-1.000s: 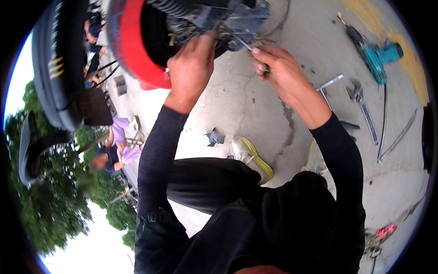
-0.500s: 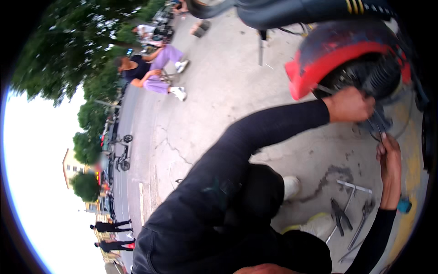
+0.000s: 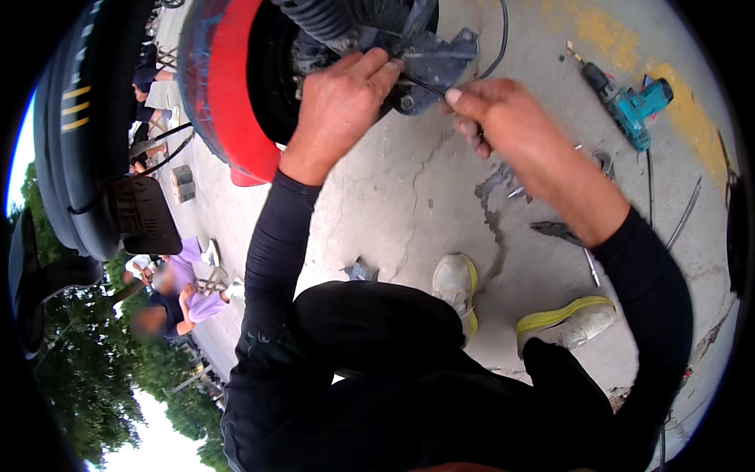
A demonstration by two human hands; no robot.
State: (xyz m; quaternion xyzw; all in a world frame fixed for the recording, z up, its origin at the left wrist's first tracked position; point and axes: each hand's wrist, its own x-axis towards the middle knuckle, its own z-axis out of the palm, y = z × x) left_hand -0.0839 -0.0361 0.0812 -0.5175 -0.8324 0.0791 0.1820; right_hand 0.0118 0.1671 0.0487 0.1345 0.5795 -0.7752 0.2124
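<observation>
A thin black cable [image 3: 425,84] stretches between my two hands beside the scooter's rear wheel and loops up past a grey metal bracket [image 3: 452,59]. My left hand [image 3: 340,102] is closed, its fingertips pinching the cable close to the wheel hub and partly hiding it. To the right, my right hand [image 3: 503,118] grips the cable between thumb and fingers. Above the left hand sits a black ribbed shock absorber boot [image 3: 314,16]. The red fender [image 3: 236,86] curves round the wheel at the left.
A teal cordless drill [image 3: 627,110] lies at the upper right. Pliers [image 3: 557,230] and a metal rod [image 3: 592,269] lie by my right forearm. The black scooter seat [image 3: 75,141] fills the left side. Beyond, a seated person [image 3: 185,295] and a block [image 3: 182,183] appear.
The view has swung round, so the scooter now lies at the upper left and the drill shows fully. Both hands stay by the wheel bracket, with the cable now plainly seen between them.
</observation>
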